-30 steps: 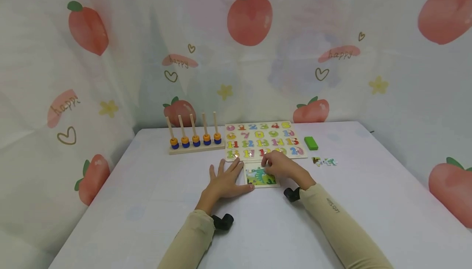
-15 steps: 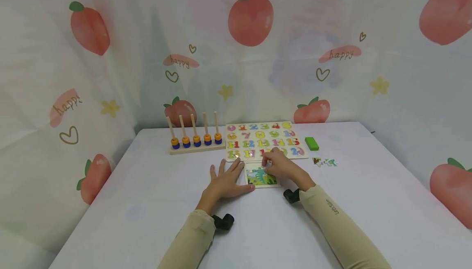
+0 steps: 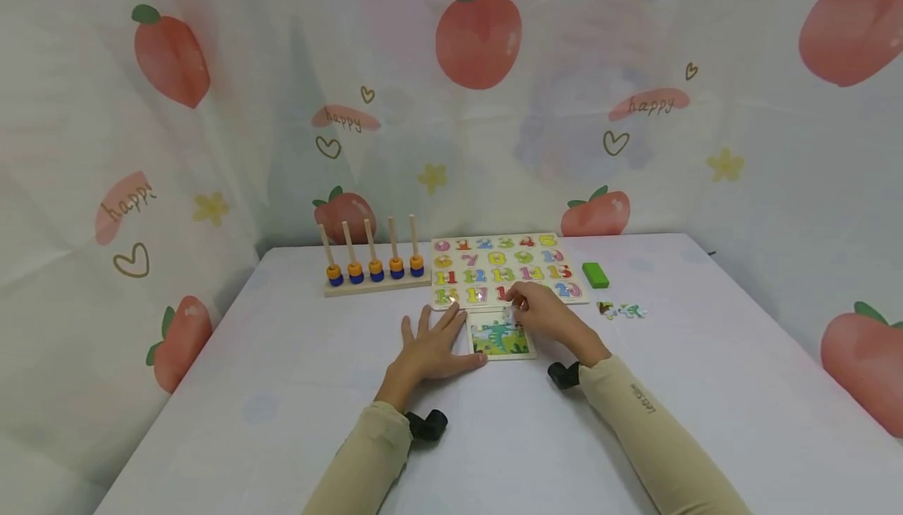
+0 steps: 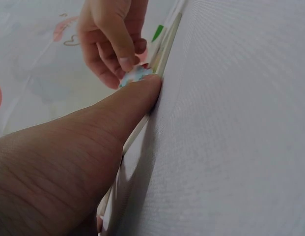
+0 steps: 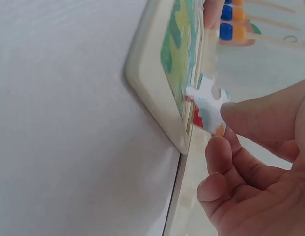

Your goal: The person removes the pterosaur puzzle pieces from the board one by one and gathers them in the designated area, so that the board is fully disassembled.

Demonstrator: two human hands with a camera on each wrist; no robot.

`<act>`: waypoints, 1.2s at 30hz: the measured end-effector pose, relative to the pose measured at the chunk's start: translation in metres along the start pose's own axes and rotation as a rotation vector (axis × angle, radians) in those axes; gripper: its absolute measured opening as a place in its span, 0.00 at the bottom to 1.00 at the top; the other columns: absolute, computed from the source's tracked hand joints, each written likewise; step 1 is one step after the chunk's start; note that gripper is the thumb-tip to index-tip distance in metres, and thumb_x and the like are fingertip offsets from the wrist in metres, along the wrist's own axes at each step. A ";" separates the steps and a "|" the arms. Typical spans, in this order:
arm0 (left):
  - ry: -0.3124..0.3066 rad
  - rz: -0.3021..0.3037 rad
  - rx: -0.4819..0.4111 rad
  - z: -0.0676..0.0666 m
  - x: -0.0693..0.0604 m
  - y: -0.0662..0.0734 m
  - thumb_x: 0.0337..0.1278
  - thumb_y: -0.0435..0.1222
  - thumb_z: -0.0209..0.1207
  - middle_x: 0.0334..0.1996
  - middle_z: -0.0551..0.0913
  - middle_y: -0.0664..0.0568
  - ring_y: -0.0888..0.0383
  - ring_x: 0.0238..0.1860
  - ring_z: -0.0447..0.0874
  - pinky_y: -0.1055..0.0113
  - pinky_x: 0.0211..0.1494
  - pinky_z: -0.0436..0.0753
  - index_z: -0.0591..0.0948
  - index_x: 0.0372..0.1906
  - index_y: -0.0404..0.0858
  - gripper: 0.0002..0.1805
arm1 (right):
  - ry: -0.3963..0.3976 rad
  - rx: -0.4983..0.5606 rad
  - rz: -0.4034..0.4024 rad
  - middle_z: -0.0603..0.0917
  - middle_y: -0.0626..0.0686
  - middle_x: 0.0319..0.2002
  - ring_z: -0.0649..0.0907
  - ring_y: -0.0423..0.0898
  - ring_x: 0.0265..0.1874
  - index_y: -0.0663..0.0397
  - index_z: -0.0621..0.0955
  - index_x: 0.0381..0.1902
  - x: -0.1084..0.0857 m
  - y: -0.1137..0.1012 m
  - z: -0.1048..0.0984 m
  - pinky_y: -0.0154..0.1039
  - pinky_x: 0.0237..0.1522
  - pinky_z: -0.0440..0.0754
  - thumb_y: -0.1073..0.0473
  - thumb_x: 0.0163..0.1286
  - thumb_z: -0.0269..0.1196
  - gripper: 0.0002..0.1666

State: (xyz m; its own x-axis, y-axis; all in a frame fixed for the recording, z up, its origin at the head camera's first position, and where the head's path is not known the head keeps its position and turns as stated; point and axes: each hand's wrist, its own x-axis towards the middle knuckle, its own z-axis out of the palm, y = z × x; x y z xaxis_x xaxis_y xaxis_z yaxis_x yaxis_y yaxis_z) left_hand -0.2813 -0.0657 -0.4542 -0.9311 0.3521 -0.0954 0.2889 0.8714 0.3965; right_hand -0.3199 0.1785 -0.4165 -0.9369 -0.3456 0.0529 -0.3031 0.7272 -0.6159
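A small jigsaw tray (image 3: 499,357) with a green dinosaur picture lies at the middle of the table. My right hand (image 3: 549,316) pinches a puzzle piece (image 5: 209,104) between thumb and fingers, tilted over the tray's far right corner. The right wrist view shows the piece as pale blue with red and orange patches. At the tray's left side my left hand (image 3: 432,349) lies with fingers spread, its thumb (image 4: 148,84) touching the near edge. The left wrist view shows the held piece partly hidden behind that thumb.
A number board (image 3: 497,258) lies right behind the tray. An abacus (image 3: 377,284) with wooden pegs and beads stands back left. A green block (image 3: 596,274) and loose puzzle pieces (image 3: 631,311) lie to the right. A patterned cloth (image 3: 282,45) hangs behind the table.
My right hand has lifted slightly and moved back and right over the tray, uncovering more of the picture's right side. The left hand has stayed in place.
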 end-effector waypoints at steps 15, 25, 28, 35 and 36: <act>-0.003 0.005 -0.011 0.000 -0.002 -0.001 0.63 0.72 0.59 0.88 0.49 0.58 0.35 0.86 0.33 0.28 0.79 0.29 0.60 0.87 0.52 0.54 | 0.085 0.043 -0.045 0.83 0.52 0.37 0.79 0.50 0.37 0.58 0.87 0.51 -0.008 0.014 -0.002 0.43 0.40 0.77 0.71 0.75 0.61 0.12; 0.003 0.003 -0.005 0.000 0.000 -0.002 0.63 0.72 0.59 0.88 0.48 0.58 0.35 0.86 0.33 0.29 0.79 0.29 0.60 0.87 0.52 0.54 | 0.154 0.041 -0.034 0.87 0.55 0.40 0.82 0.51 0.40 0.63 0.85 0.52 -0.016 0.025 -0.018 0.46 0.46 0.82 0.69 0.75 0.63 0.10; 0.001 0.005 -0.008 0.000 0.000 -0.002 0.63 0.72 0.59 0.88 0.48 0.58 0.35 0.86 0.33 0.29 0.79 0.29 0.60 0.87 0.52 0.54 | 0.162 0.042 -0.022 0.87 0.55 0.39 0.82 0.51 0.40 0.65 0.85 0.52 -0.019 0.031 -0.024 0.47 0.46 0.82 0.69 0.76 0.63 0.10; -0.002 0.009 -0.010 -0.001 0.000 -0.001 0.63 0.72 0.59 0.88 0.48 0.59 0.36 0.86 0.33 0.29 0.79 0.29 0.59 0.87 0.52 0.54 | 0.194 0.052 0.045 0.86 0.59 0.41 0.83 0.53 0.41 0.67 0.82 0.54 -0.029 0.043 -0.043 0.46 0.44 0.83 0.67 0.77 0.63 0.11; -0.002 0.010 -0.008 0.000 0.000 -0.001 0.63 0.72 0.59 0.88 0.48 0.59 0.36 0.86 0.32 0.29 0.79 0.29 0.59 0.87 0.52 0.54 | 0.201 0.049 0.054 0.86 0.59 0.42 0.83 0.54 0.41 0.68 0.82 0.54 -0.030 0.045 -0.046 0.46 0.44 0.83 0.67 0.77 0.63 0.11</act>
State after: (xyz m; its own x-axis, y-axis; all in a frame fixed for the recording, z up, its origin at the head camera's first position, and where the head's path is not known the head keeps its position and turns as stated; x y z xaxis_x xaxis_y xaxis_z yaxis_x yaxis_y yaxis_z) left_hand -0.2819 -0.0668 -0.4544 -0.9276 0.3618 -0.0932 0.2967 0.8650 0.4046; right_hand -0.3133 0.2490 -0.4090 -0.9690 -0.1782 0.1714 -0.2472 0.7100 -0.6594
